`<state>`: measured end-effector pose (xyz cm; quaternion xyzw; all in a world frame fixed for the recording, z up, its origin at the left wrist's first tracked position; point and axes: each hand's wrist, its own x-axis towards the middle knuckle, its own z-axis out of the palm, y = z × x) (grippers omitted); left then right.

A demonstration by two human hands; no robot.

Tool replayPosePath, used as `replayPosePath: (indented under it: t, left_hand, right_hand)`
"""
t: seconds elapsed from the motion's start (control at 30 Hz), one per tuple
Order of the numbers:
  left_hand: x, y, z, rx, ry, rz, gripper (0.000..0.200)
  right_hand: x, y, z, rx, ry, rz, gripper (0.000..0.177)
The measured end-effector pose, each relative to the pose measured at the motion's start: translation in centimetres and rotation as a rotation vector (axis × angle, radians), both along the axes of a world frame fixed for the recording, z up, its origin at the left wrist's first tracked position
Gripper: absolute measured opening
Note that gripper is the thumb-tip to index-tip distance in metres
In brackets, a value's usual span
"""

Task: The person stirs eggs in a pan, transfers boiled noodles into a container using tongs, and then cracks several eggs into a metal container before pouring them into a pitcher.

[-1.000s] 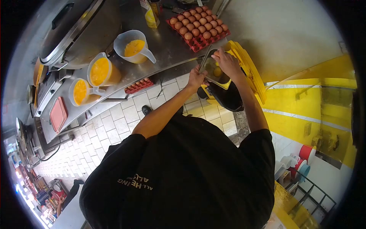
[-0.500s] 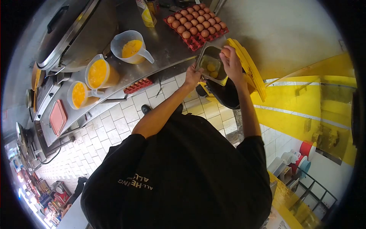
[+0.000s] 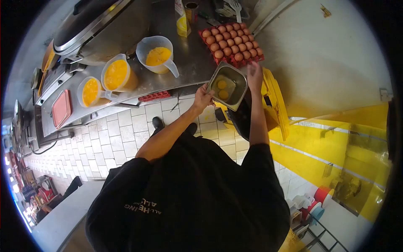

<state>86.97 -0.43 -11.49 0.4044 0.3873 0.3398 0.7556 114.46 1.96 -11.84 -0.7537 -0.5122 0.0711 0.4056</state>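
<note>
left hand [image 3: 203, 97] gripping metal pan [image 3: 238, 84], two yolks [image 3: 222, 89]

Two yellow yolks [image 3: 222, 85] lie in the square steel pan [image 3: 239, 80]. Behind it, the red egg tray [image 3: 237, 64] sits on the metal table [image 3: 191, 63]; left of the pan stand three translucent plastic jugs [image 3: 132, 80].

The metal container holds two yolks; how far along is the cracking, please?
Three jugs already hold what looks like egg. The left hand grips the metal container with two yolks; the right hand is by the red tray. Whole eggs there look left to crack.
</note>
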Motion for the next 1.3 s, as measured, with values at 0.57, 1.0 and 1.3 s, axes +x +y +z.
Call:
replayPosePath:
  t: [0.57, 1.0, 1.3]
  left_hand:
    - [-2.1, 0.3, 1.4, -0.002, -0.063, 0.008, 0.017]
    - [1.5, -1.5, 1.1, -0.048, -0.092, -0.046, 0.023]
    - [2.5, -1.2, 1.0, -0.045, -0.149, -0.062, 0.026]
  right_hand:
    - [-1.5, -2.8, 2.1, 0.577, 1.355, -0.249, 0.045]
    - [-9.9, -11.5, 1.6, 0.448, 0.718, -0.431, 0.023]
    - [-7.6, -13.0, 0.5, 0.597, 0.777, -0.453, 0.020]
